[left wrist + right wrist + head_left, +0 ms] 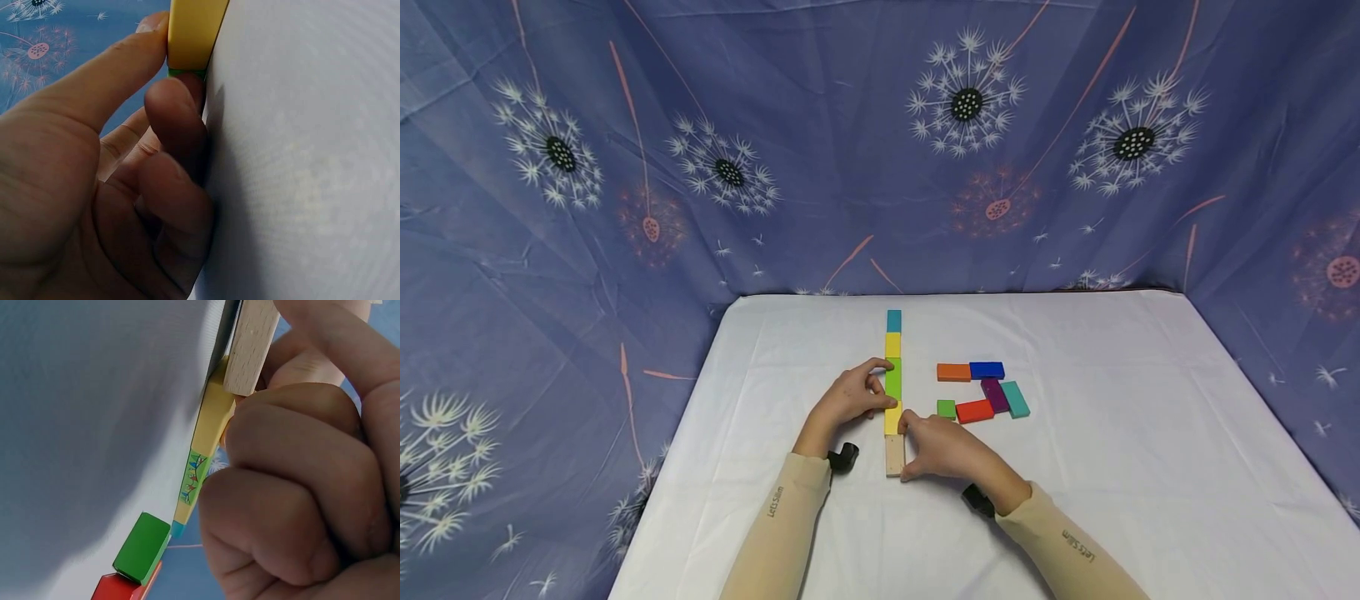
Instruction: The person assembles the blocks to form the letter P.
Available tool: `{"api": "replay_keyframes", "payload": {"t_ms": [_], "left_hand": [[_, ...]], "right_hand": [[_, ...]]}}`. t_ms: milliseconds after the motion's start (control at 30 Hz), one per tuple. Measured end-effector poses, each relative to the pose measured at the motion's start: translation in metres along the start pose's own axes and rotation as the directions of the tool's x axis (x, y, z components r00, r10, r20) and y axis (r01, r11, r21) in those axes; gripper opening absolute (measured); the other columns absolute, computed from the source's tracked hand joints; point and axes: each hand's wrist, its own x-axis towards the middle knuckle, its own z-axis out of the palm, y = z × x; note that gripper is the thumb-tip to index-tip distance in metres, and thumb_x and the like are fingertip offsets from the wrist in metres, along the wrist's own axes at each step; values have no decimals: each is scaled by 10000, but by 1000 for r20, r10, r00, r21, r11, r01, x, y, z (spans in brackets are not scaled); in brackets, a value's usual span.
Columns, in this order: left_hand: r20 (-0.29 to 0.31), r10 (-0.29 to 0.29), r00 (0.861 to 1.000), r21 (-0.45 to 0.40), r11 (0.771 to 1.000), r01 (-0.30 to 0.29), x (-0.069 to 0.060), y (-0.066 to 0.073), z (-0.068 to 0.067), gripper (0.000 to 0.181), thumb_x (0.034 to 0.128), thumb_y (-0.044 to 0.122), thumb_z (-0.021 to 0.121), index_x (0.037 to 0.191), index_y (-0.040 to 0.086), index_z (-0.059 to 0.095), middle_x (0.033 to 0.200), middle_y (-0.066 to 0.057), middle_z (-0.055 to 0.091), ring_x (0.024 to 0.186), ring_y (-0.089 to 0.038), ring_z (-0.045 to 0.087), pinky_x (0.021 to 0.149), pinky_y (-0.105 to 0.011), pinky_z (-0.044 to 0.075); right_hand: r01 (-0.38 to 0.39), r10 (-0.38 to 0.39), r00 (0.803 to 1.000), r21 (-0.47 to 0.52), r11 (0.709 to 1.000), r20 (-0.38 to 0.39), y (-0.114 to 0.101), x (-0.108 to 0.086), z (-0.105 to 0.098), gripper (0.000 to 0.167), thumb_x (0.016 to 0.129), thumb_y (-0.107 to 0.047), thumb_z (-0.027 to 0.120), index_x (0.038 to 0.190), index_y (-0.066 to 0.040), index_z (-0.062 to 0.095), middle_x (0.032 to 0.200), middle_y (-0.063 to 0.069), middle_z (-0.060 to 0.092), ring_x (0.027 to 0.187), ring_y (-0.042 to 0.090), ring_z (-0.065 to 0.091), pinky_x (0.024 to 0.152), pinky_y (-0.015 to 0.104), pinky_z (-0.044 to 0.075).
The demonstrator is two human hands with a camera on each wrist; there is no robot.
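A row of wooden blocks runs away from me on the white table. From the far end come a blue block, a yellow block, a light green block, another yellow block and a plain wood block. My left hand spans the light green block, index finger near its far end, thumb at its join with the nearer yellow block. My right hand holds the plain wood block between thumb and curled index finger, from the right. In the right wrist view, the light green block shows a printed pattern.
Right of the row lie an orange block, a dark blue block, a purple block, a teal block, a red block and a green block. A patterned blue cloth hangs behind the table.
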Motion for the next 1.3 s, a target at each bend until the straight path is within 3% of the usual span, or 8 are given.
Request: {"api": "replay_keyframes", "payload": {"t_ms": [300,633,800,967,1100,1300], "left_hand": [[0,-6,1000,5,1000,6,0,1,-1,663,892,241,865,1482,181,566,793,26,716,538,-127,584,668,-282,467],[-3,-18,1000,26,1000,18,0,2,-1,658,893,245,864,1475,179,565,801,29,722,546,-123,591,630,-276,463],[-2,-39,999,32,999,40,1,3,0,654,893,248,865,1472,189,565,805,24,713,546,-124,585,598,-267,451],[-3,-37,999,21,999,37,1,3,0,651,893,243,867,1469,200,567,799,19,716,545,-134,596,612,-284,476],[-4,-39,999,9,999,39,1,3,0,658,888,240,871,1471,206,568,792,23,714,543,-133,595,615,-291,482],[1,-45,999,-17,999,45,0,4,0,665,883,231,872,1473,201,568,788,19,704,535,-129,582,632,-291,489]], "right_hand": [[26,-27,999,-37,999,-21,0,-1,5,605,756,-317,976,1155,-161,549,771,-15,587,714,154,540,645,298,433],[-19,19,1000,30,999,-3,2,-1,-5,608,772,-334,965,1214,-169,581,777,11,572,746,176,552,640,309,438],[-20,28,996,93,996,-90,9,2,-15,569,833,-370,917,1258,-190,585,743,2,556,756,170,536,621,282,426],[74,-38,978,169,983,-206,17,3,-27,534,912,-337,853,1326,-155,568,611,-45,454,588,114,428,564,232,332],[130,-57,964,277,952,-258,24,1,-37,553,945,-272,822,1392,-117,536,565,-74,360,505,92,312,518,217,264],[155,-37,951,370,916,-307,36,1,-45,541,967,-265,796,1425,-165,527,556,-91,326,476,91,278,499,219,254]]}}
